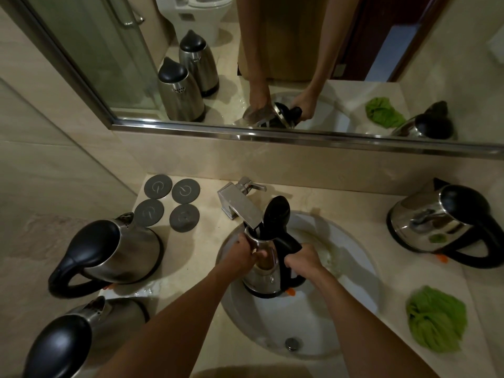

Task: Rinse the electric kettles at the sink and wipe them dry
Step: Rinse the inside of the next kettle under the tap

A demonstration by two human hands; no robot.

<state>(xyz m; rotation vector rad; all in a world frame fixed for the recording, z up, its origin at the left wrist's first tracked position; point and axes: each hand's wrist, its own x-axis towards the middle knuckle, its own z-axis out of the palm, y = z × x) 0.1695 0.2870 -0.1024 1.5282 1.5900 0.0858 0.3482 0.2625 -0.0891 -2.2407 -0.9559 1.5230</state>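
Kettle (266, 271) in hand, you stand at the sink (354, 241) with the open mouth tipped up under the square chrome faucet (240, 205). Its black lid (276, 214) is flipped up and stands behind the spout end of the faucet. Your left hand (245, 255) wraps round the steel body near the rim, fingers curled against the metal. Your right hand (302, 261) is clamped on the black handle (289, 248), fist closed round it. The kettle hangs over the white basin rather than resting on the counter, its base toward you and an orange tab showing at the bottom edge. You cannot tell from this view whether water is running.

To your left on the counter (201, 257) stand two more steel kettles with lids down: one further back (109, 252) and one close to the lower edge (81, 334). Behind them four grey round bases (170, 203) lie flat in a two-by-two group. To your right a fourth kettle (441, 225) stands on the counter near the wall, well apart from the sink. A green cloth (435, 319) lies bunched on the counter just beside the basin's right rim. The drain plug (292, 343) sits at the near end of the basin. The mirror (300, 136) above repeats your arms and the kettles.
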